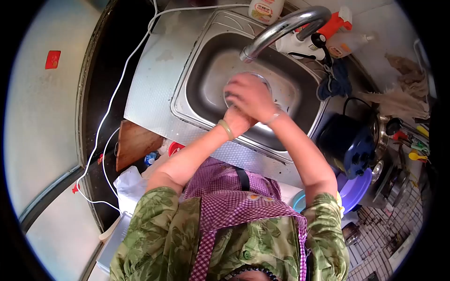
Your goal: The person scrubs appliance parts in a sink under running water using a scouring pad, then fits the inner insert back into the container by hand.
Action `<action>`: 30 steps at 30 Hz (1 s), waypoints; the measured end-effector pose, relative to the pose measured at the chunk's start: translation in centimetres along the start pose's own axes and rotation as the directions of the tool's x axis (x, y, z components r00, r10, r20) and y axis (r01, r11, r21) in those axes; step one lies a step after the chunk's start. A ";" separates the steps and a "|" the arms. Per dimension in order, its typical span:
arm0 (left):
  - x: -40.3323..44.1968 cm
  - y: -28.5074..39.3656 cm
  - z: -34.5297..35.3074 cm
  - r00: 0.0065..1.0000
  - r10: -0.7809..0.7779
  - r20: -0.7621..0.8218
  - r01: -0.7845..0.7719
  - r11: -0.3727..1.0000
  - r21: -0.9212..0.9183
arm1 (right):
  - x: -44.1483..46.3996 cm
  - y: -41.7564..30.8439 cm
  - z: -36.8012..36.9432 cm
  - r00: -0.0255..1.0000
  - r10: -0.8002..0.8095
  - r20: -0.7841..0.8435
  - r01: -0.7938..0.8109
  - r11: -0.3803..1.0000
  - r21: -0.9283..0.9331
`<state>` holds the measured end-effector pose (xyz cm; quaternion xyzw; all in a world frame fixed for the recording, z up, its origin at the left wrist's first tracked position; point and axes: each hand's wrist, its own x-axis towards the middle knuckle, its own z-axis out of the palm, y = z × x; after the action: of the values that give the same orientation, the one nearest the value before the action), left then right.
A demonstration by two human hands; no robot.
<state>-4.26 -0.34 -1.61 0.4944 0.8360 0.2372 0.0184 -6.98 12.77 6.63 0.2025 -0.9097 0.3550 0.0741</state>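
Both hands are together over the stainless steel sink [199,70], below the curved faucet [281,35]. My right hand [251,96] lies across a round, shiny-rimmed bowl [263,80]. Its fingers are smeared by motion, so their grip is unclear. Underneath and nearer to me, my left hand [240,120] is closed at the bowl's near edge, a pale bangle [226,129] on its wrist. Its fingertips are hidden, and my right hand covers most of the bowl. Small dark bits lie on the sink bottom.
Bottles, one white [266,10] and one clear [344,44], stand behind the sink. A dark blue pot-like appliance [347,143] and a purple basin [358,189] are to the right. A white cable [123,77] runs down the left, near a wooden board [133,146].
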 end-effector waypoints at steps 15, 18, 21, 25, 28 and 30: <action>0.3 -1.3 -2.0 0.986 0.159 -0.049 -0.165 0.975 -0.150 | 0.6 4.6 -0.1 0.983 0.123 0.139 -0.090 0.970 -0.224; 0.2 -0.9 -0.8 0.968 0.132 -0.213 -0.169 0.971 -0.168 | 0.1 2.5 1.2 0.994 0.105 0.008 -0.098 0.950 -0.297; 0.3 -0.9 -0.8 0.978 0.144 -0.151 -0.165 0.977 -0.138 | -0.5 2.0 0.4 0.988 0.089 0.124 -0.063 0.978 -0.200; 1.3 -0.7 -0.6 0.980 0.132 -0.147 -0.155 0.975 -0.158 | -0.4 4.8 -1.6 0.968 0.236 -0.084 -0.247 0.951 -0.185; 1.0 -0.3 -0.1 0.981 0.097 -0.170 -0.126 0.977 -0.171 | 0.3 2.7 -1.2 0.973 0.231 -0.023 -0.232 0.965 -0.126; 0.3 0.2 0.4 0.986 0.038 -0.165 -0.072 0.976 -0.208 | 0.4 1.4 -0.4 0.965 -0.003 0.262 0.022 0.997 -0.068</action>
<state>-4.14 0.14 -1.80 0.4920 0.7906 0.3646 -0.0024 -7.95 13.88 6.17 0.2506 -0.9221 0.2924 -0.0371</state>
